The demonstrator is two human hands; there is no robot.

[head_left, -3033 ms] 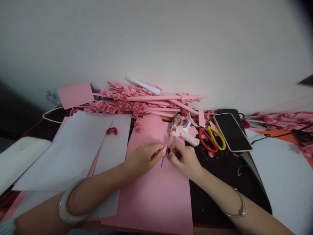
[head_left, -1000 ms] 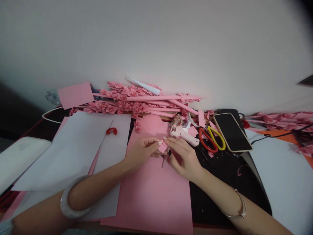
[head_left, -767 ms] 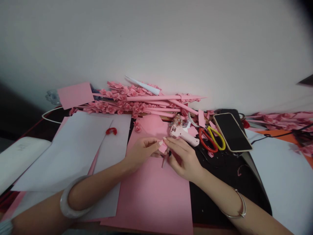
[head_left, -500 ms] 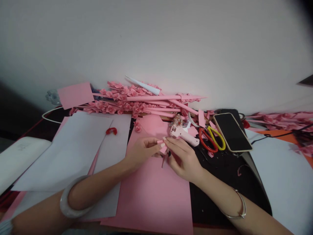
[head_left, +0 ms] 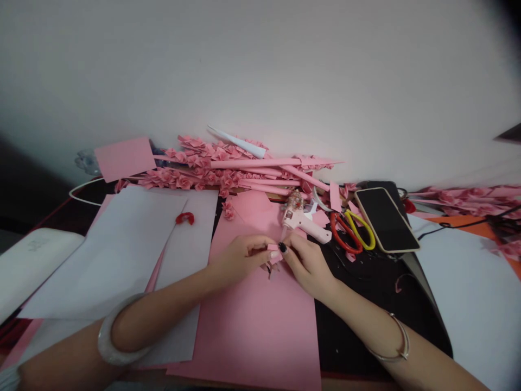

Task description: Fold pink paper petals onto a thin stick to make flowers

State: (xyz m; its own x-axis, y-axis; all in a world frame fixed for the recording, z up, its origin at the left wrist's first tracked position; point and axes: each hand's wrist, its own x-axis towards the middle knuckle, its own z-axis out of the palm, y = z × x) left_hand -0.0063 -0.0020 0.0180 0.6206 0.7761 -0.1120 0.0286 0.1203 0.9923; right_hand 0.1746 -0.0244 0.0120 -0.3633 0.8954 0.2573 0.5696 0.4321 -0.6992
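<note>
Between my two hands is a small folded piece of pink paper [head_left: 274, 255], held over a large pink sheet [head_left: 260, 331]. My left hand [head_left: 240, 258] pinches it from the left with thumb and fingers. From the right, the thumb and fingers of my right hand [head_left: 309, 266] close on its other edge. A thin dark tip shows just beneath the paper; what it belongs to is hidden. Right behind my hands lies a pale pink glue gun [head_left: 305, 222]. A small pink paper flower [head_left: 228, 210] rests on the sheet behind my left hand.
Scissors with red and yellow handles [head_left: 360, 231] and a phone [head_left: 388, 220] lie to the right. Pink paper flowers and rolled stems [head_left: 256, 163] are heaped along the wall. White sheets [head_left: 118, 244], a red curled piece [head_left: 185, 218] and a white box-like device [head_left: 36, 266] are on the left.
My right hand's fingers have curled in and its dark-nailed thumb now presses the paper from the front. The pink piece has turned and dropped slightly between my hands.
</note>
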